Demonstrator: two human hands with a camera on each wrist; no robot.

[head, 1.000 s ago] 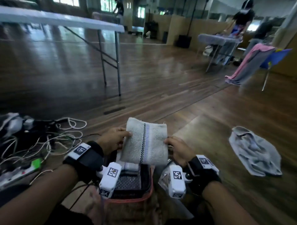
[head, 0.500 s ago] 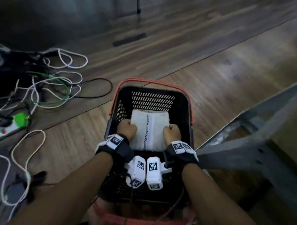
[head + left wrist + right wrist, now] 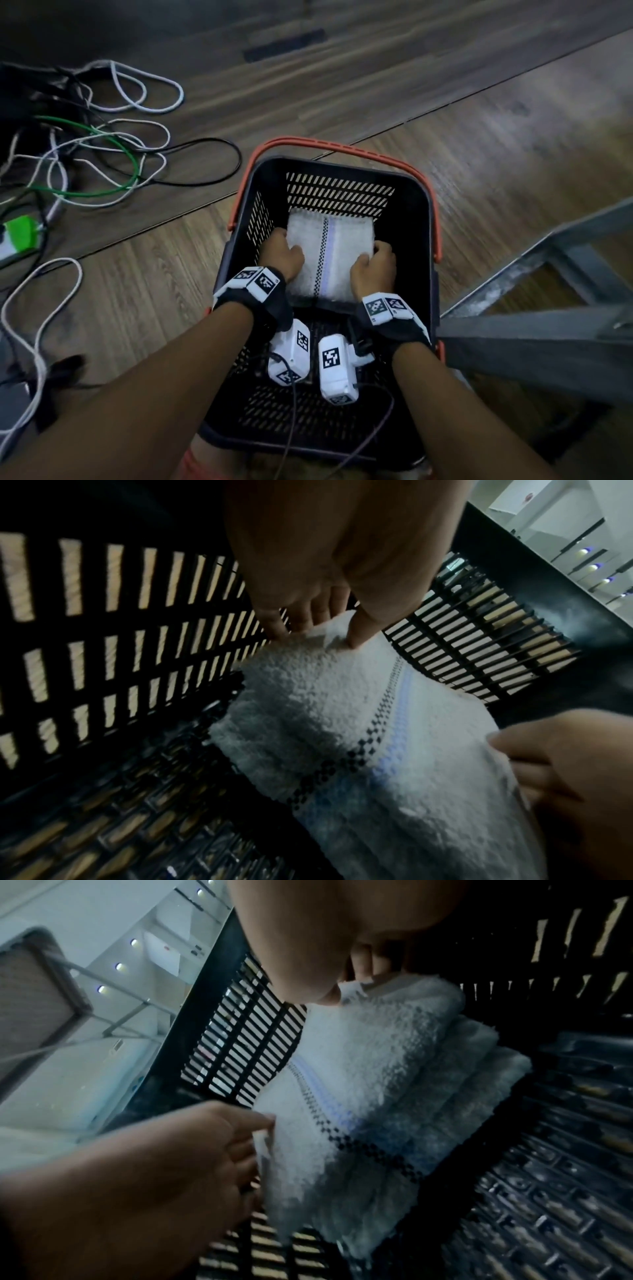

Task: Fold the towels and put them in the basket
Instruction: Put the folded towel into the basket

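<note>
A folded white towel [image 3: 329,253] with a black checked stripe and a pale lilac band lies inside the black slatted basket [image 3: 339,195], toward its far wall. My left hand [image 3: 281,253] grips the towel's left edge, and the left wrist view shows thumb and fingers pinching that edge [image 3: 329,626]. My right hand [image 3: 373,267] holds the right edge, thumb on top [image 3: 346,988]. In the right wrist view, the towel [image 3: 359,1083] rests on other folded white towels [image 3: 479,1064].
The basket has an orange handle [image 3: 308,142] and stands on a wooden floor. Loose white, green and black cables [image 3: 102,164] and a green plug block [image 3: 19,233] lie to the left. A grey metal table frame [image 3: 548,267] runs close by on the right.
The towel was held up above the basket a second ago. Both hands have lowered it into the basket onto the stack, and they keep their hold on its edges.
</note>
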